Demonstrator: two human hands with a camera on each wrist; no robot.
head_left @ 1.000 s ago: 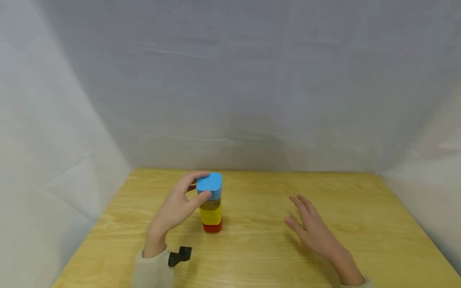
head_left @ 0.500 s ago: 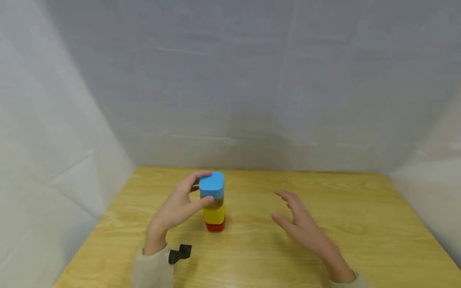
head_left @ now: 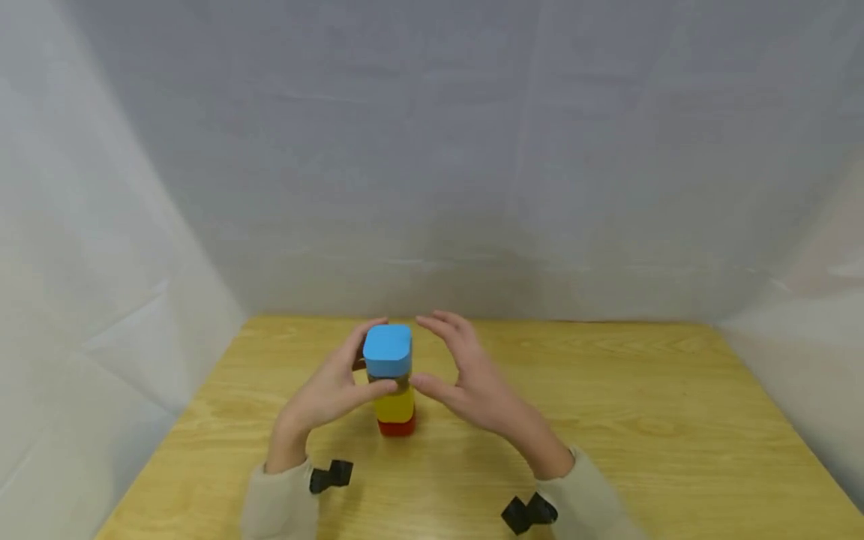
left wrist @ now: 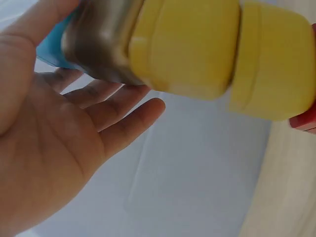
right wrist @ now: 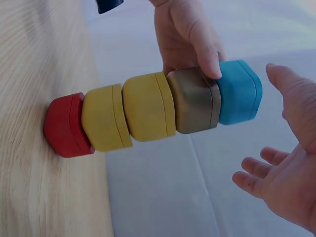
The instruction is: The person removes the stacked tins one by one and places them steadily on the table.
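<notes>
Steadying: left hand point(head_left: 331, 394) pinches blue top block point(head_left: 388, 350), thumb + fingers clamped, keeping stack upright.
Guarding: right hand point(head_left: 466, 379) beside stack, fingers spread, untouching.
Base: red block point(head_left: 397, 427), table point(head_left: 607, 450) mid-rear.

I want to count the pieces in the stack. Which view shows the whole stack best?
The right wrist view: the stack lies side-on, red, two yellow, brown and blue pieces all visible. The head view sees it from above, partly behind the left hand. The left wrist view shows only a close-up part.

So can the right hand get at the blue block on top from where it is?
Probably yes: the right hand is open right beside the blue block, nothing between them; the left hand holds the far side.
</notes>
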